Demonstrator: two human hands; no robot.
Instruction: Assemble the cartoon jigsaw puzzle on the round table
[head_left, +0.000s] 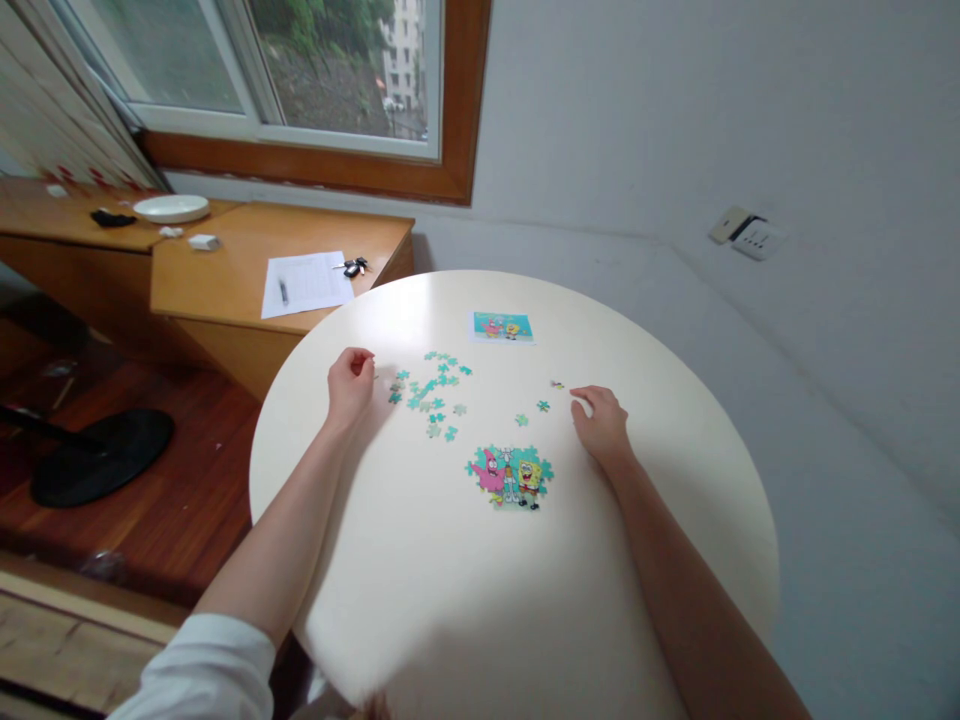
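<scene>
A partly joined jigsaw puzzle with cartoon figures, a pink star and a yellow sponge among them, lies flat between my forearms. Left of it and farther back, several loose teal puzzle pieces are scattered. At the left edge of these, my left hand is pinched, with a thin sliver of a puzzle piece at its fingertips, seen edge-on. My right hand rests on the right, thumb and forefinger apart with nothing visible between them. Just beyond its forefinger lies a small puzzle piece. Two more pieces lie to its left.
A picture card with the same figures lies toward the back of the round white table. Beyond, a wooden desk holds a paper sheet, keys and a white plate. A wall stands close on the right.
</scene>
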